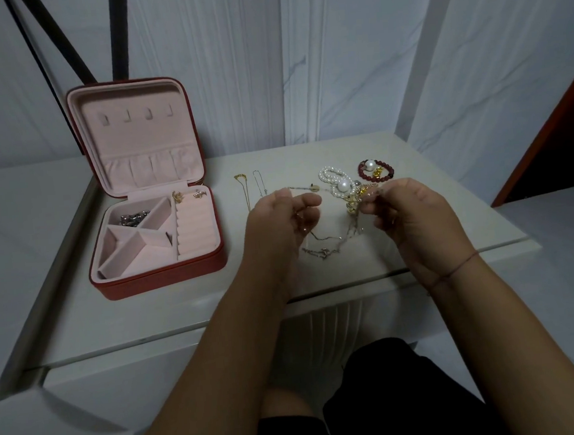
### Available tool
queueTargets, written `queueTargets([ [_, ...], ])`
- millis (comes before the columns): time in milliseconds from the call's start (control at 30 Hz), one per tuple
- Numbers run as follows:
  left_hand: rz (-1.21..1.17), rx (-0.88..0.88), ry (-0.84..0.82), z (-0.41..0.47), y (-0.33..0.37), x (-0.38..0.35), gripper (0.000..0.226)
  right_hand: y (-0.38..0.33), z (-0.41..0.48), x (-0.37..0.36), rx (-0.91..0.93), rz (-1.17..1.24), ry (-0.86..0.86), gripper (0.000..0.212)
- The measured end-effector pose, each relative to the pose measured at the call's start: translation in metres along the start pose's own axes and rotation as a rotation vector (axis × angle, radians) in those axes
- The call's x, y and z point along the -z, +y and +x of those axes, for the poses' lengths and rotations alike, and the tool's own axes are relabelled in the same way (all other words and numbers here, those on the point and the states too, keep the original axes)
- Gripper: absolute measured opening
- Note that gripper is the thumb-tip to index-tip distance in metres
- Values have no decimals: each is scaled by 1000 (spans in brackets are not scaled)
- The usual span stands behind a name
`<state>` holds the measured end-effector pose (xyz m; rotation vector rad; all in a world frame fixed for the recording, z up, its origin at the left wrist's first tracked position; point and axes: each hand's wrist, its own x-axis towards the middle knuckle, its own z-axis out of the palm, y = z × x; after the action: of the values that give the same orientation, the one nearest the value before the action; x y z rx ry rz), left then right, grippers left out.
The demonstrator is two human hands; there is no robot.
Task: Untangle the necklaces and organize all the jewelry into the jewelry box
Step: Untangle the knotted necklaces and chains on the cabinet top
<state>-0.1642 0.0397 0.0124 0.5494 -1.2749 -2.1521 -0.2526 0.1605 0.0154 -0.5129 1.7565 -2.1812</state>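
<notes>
Above the right half of the white worktop (169,315), both hands are raised with a tangle of thin silver necklace chains (327,246) between them. The left hand (278,218), fingers curled, pinches one fine strand that runs rightward past a small pale disc pendant (315,188). The right hand (413,221) pinches the knot beside a cluster of gold charms (358,199). Loose loops hang down and trail on the worktop between the hands.

Behind the hands lie a white pearl bracelet (330,176) with one large pearl and a dark red bead bracelet (378,170). Further left, a thin gold chain (244,189) and a thin silver chain (259,185) lie side by side.

At left stands the red square jewelry box (160,278), lid upright, lined in pink velvet. A chunky silver chain (134,218) fills its rear triangular compartment, and two gold earrings (178,196) sit behind the ring rolls (195,231).
</notes>
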Motion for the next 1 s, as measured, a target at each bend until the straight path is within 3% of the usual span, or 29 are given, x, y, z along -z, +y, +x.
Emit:
queueTargets([
  [67,121,-42,34,1,0,2,29,0,0,0,1,9,-4,24],
  [200,629,-139,25,1,-7,6,18,0,0,0,19,-8,-25,19],
  [367,921,-279,-77,-3,-14,1,16,0,-2,-2,46,-53,-67,15],
  [633,680,-445,-166,-10,-8,-9,16,-3,-6,-3,165,-174,-88,11],
  [867,733,-608,-80,-6,-13,-10,9,-2,-6,-6,259,-358,-110,11],
  [1000,760,-507,-115,-8,-12,-15,10,0,-6,-6,233,-397,-144,11],
])
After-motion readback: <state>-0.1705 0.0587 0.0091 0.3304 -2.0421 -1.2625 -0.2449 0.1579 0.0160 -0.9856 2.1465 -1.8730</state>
